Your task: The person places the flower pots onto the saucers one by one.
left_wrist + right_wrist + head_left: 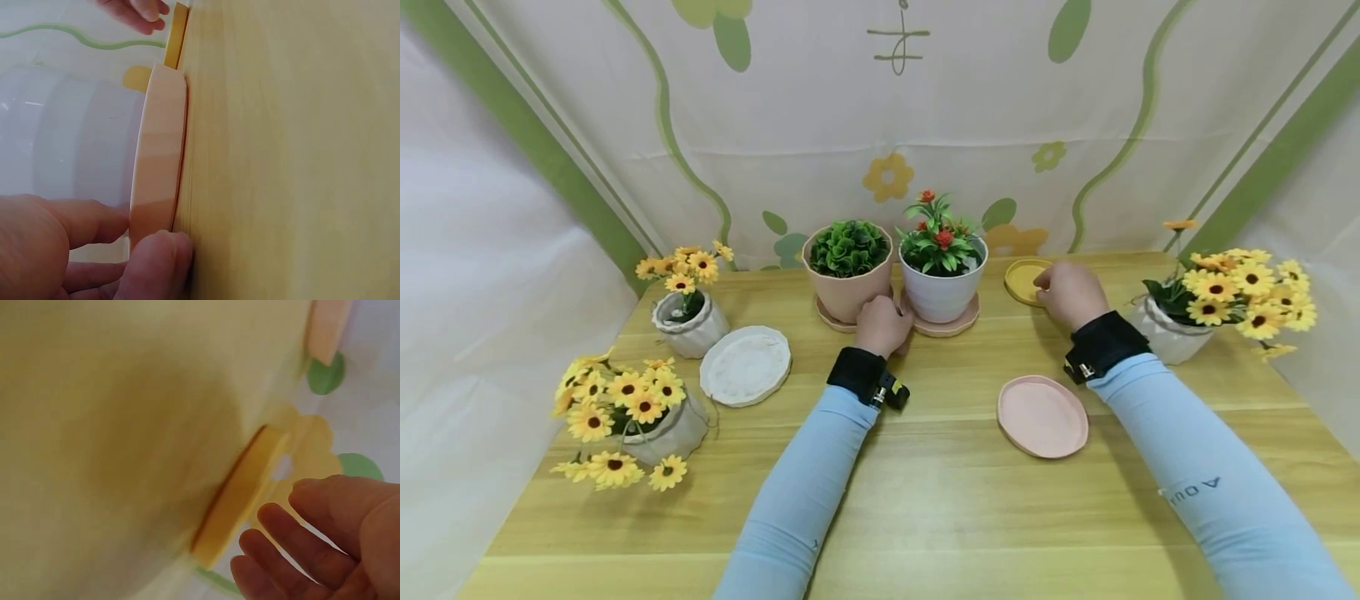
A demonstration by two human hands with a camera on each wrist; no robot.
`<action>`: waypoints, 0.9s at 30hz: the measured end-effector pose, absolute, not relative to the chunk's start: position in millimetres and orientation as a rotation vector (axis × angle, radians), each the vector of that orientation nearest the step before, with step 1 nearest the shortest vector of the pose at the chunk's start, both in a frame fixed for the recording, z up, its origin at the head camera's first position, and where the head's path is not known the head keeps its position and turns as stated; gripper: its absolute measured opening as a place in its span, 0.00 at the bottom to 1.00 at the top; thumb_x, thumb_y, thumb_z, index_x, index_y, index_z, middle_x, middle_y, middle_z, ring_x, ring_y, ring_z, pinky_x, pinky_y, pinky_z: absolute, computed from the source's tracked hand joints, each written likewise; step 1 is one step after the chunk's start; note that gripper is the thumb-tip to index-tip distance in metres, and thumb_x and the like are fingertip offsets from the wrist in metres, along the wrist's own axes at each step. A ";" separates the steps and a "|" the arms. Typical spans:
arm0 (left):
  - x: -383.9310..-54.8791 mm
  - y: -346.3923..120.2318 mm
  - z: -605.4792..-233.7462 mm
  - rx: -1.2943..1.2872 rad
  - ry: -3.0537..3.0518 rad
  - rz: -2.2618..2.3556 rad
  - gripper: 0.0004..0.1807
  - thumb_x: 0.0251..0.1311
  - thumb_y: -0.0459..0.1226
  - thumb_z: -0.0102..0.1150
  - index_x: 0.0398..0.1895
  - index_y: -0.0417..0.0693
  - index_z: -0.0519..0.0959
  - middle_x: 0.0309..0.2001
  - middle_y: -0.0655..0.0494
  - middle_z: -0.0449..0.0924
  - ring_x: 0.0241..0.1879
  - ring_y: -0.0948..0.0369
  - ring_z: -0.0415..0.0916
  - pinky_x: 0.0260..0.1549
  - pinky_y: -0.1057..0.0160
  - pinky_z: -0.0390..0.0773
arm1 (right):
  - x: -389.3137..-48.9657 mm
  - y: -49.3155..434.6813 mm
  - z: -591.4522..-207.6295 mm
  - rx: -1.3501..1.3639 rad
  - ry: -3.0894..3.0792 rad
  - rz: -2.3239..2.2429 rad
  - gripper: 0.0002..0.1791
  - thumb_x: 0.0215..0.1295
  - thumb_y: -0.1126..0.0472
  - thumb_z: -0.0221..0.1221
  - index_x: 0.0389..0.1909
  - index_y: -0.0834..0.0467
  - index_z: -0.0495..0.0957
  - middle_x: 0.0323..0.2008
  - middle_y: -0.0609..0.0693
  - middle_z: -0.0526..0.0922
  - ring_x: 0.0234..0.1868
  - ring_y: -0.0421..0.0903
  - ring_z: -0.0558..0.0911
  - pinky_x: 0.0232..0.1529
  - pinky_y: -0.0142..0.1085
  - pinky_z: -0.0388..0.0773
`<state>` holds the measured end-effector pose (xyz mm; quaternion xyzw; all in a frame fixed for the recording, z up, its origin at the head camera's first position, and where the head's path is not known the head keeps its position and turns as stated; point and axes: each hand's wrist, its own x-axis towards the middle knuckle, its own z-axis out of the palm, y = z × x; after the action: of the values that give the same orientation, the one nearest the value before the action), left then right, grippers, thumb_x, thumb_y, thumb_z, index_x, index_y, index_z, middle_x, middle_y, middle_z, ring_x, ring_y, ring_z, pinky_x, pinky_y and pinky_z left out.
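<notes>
My left hand (881, 327) pinches the edge of a pink saucer (161, 144) between thumb and fingers. On that saucer stands a white pot (944, 293) holding a plant with red flowers. Just left of it, a peach pot (848, 292) with a round green plant sits on its own pink saucer (832, 322). At the back right, my right hand (1073, 293) hovers at the near right rim of a small yellow saucer (234, 503). Its fingers are loosely bent, with nothing between them in the right wrist view.
A loose pink saucer (1042, 417) lies on the wooden table (925, 500) at centre right. To the left are a white saucer (745, 367) and two grey-white pots (696, 329) of yellow flowers. Another such pot (1168, 333) stands at the right edge. A printed curtain (820, 108) hangs behind.
</notes>
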<state>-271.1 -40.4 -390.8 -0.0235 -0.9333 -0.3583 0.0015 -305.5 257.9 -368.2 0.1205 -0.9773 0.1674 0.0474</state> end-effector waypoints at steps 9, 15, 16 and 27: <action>-266.1 -46.3 -386.2 -0.105 -2.933 -1.151 0.29 0.72 0.40 0.52 0.08 0.41 0.75 0.06 0.54 0.73 0.10 0.56 0.75 0.13 0.64 0.67 | -306.9 265.2 -378.2 0.377 -2.991 0.446 0.12 0.63 0.67 0.63 0.44 0.71 0.83 0.44 0.67 0.84 0.47 0.67 0.80 0.49 0.57 0.74; -263.7 -51.3 -383.3 -0.112 -2.974 -1.172 0.28 0.71 0.41 0.56 0.09 0.43 0.73 0.08 0.53 0.75 0.13 0.56 0.78 0.15 0.64 0.68 | -305.0 261.2 -375.0 0.368 -3.061 0.397 0.12 0.64 0.68 0.59 0.45 0.71 0.83 0.47 0.68 0.83 0.49 0.67 0.80 0.53 0.57 0.74; -262.9 -51.6 -381.8 -0.115 -2.980 -1.182 0.27 0.70 0.42 0.57 0.10 0.43 0.74 0.09 0.53 0.75 0.14 0.56 0.78 0.16 0.64 0.67 | -304.3 260.3 -374.8 0.372 -3.067 0.378 0.12 0.64 0.69 0.58 0.44 0.70 0.84 0.46 0.67 0.83 0.49 0.66 0.80 0.52 0.57 0.74; -249.0 -50.5 -358.6 -0.283 -2.955 -1.219 0.14 0.68 0.43 0.60 0.39 0.42 0.89 0.22 0.52 0.82 0.17 0.59 0.74 0.20 0.65 0.69 | -306.9 253.7 -378.7 0.450 -3.014 0.191 0.20 0.59 0.77 0.49 0.13 0.58 0.77 0.18 0.52 0.73 0.22 0.50 0.71 0.22 0.46 0.72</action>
<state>-249.0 -50.5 -358.6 -0.0882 -0.9203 -0.3797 -0.0339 -306.9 253.7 -378.7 0.1471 -0.9861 0.0626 0.0442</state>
